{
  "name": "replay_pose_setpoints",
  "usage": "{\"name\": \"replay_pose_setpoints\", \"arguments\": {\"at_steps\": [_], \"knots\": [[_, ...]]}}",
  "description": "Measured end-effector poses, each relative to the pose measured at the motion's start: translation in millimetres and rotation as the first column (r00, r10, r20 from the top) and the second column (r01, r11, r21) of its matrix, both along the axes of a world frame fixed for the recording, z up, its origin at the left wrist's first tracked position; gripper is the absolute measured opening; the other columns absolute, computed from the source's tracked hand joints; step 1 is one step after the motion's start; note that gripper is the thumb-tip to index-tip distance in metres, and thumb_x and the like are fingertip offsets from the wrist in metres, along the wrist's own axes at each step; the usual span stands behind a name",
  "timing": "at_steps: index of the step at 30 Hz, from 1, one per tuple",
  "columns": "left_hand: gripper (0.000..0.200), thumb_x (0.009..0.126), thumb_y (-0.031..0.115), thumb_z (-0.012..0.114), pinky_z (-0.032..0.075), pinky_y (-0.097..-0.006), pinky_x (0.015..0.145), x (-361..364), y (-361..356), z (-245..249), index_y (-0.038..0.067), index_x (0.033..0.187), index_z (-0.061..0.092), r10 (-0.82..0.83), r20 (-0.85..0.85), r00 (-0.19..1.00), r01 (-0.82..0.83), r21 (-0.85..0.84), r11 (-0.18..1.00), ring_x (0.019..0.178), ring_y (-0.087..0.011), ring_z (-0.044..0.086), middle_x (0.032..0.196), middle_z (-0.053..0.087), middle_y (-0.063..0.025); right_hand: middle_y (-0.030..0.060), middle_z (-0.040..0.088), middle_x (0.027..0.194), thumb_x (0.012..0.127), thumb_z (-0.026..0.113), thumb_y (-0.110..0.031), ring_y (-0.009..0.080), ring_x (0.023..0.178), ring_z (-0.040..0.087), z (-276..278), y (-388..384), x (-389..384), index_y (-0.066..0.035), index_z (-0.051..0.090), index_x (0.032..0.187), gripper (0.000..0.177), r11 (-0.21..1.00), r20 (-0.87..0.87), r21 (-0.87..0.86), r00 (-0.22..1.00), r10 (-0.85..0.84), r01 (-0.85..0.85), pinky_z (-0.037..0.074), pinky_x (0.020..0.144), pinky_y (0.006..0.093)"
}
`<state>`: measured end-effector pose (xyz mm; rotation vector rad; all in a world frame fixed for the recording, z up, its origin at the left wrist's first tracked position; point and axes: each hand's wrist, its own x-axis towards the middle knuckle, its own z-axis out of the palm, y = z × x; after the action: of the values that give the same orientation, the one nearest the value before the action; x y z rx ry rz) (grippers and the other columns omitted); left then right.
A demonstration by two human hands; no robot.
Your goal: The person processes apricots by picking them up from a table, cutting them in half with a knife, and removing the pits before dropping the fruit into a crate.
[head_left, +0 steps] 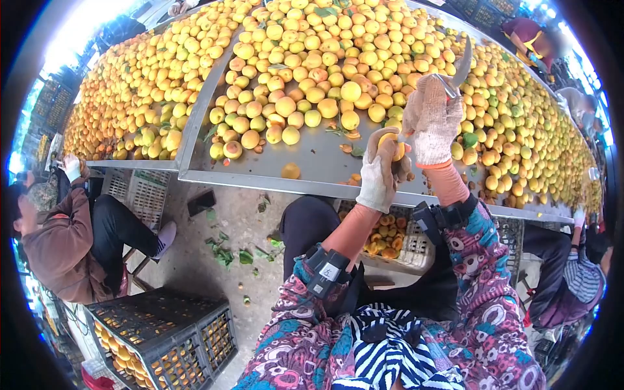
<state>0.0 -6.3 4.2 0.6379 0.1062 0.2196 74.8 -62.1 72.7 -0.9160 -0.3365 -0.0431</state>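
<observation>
Over the metal table's front edge, my left hand [379, 170], in a pale work glove, is closed around a yellow-orange apricot [394, 147]. Just to its right and a little higher, my right hand [434, 120], gloved too, grips a knife [464, 64]. Its curved blade points up and away from the apricot, and the handle is mostly hidden in the fist. Many loose apricots [292, 84] lie heaped on the table beyond both hands. Below the edge, between my knees, a light plastic crate [416, 250] holds split apricots [385, 235].
A metal divider [209, 91] splits the tabletop, and its raised rim [273, 184] runs before me. One person [68, 240] sits at left, another [578, 279] at right. A black crate [175, 338] with apricots stands on the floor at lower left, near scattered leaves [224, 253].
</observation>
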Motion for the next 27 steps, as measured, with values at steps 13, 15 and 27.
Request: {"name": "replay_pose_setpoints", "arguments": {"at_steps": [13, 15, 27], "knots": [[0.024, 0.095, 0.026, 0.046, 0.044, -0.0192, 0.048, -6.0, 1.1, -3.1, 0.009, 0.113, 0.049, 0.128, -0.019, 0.992, -0.116, 0.301, 0.946, 0.060, -0.0096, 0.054, 0.091, 0.051, -0.0040, 0.0021, 0.061, 0.084, 0.092, 0.058, -0.015, 0.0053, 0.064, 0.055, -5.9, 15.7, -5.9, -0.004, 0.053, 0.107, 0.019, 0.986, 0.067, -0.016, 0.984, -0.165, 0.166, 0.044, 0.051, 0.0186], [0.022, 0.096, 0.025, 0.045, 0.044, -0.0205, 0.046, -4.9, 1.4, -3.7, 0.009, 0.111, 0.048, 0.132, -0.042, 0.990, -0.114, 0.295, 0.949, 0.059, -0.0103, 0.054, 0.090, 0.051, -0.0045, 0.0024, 0.061, 0.084, 0.092, 0.058, -0.014, 0.0062, 0.064, 0.056, -5.8, 18.8, -9.1, -0.004, 0.052, 0.108, 0.019, 0.986, 0.030, 0.048, 0.986, -0.163, 0.161, 0.045, 0.052, 0.0189], [0.024, 0.092, 0.023, 0.043, 0.042, -0.0241, 0.041, -6.7, 13.3, -12.2, 0.007, 0.109, 0.046, -0.097, -0.047, 0.994, 0.100, 0.049, 0.994, 0.054, -0.0121, 0.054, 0.082, 0.054, -0.0061, -0.0034, 0.037, 0.052, 0.094, 0.051, -0.033, 0.0118, 0.038, 0.034, -36.5, 3.1, 14.6, -0.012, 0.048, 0.089, 0.022, 0.982, -0.300, 0.178, 0.954, -0.006, 0.062, 0.025, 0.032, 0.0306]]}}
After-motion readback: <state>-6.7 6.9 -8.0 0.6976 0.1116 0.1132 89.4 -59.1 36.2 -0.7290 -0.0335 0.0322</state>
